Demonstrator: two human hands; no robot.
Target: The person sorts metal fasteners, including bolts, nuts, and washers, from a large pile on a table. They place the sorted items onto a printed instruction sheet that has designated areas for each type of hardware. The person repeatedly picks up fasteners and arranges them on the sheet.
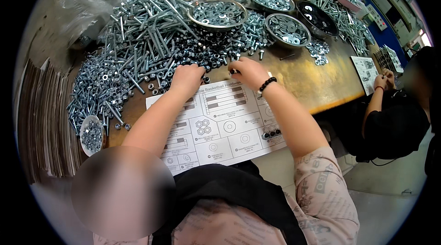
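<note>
A printed paper sheet (229, 146) with outlines of bolts, nuts and washers lies on the table in front of me. At its far left edge, my left hand (186, 79) has its fingers curled down by a pile of black nuts (216, 45); what is in its fingertips is hidden. My right hand (251, 74), a beaded bracelet on its wrist, is closed at the sheet's far edge. Between its thumb and fingers shows a small dark piece that looks like a black nut (233, 71). A short row of black-topped nuts (271, 133) rests on the sheet's right side.
Loose bolts (147, 29) heap across the far left, with silver nuts (103, 77) nearer. Metal bowls of washers (218, 14) stand behind. A small white dish (92, 135) sits at the left edge, beside stacked cardboard (48, 121). Another person (397, 111) works at the right.
</note>
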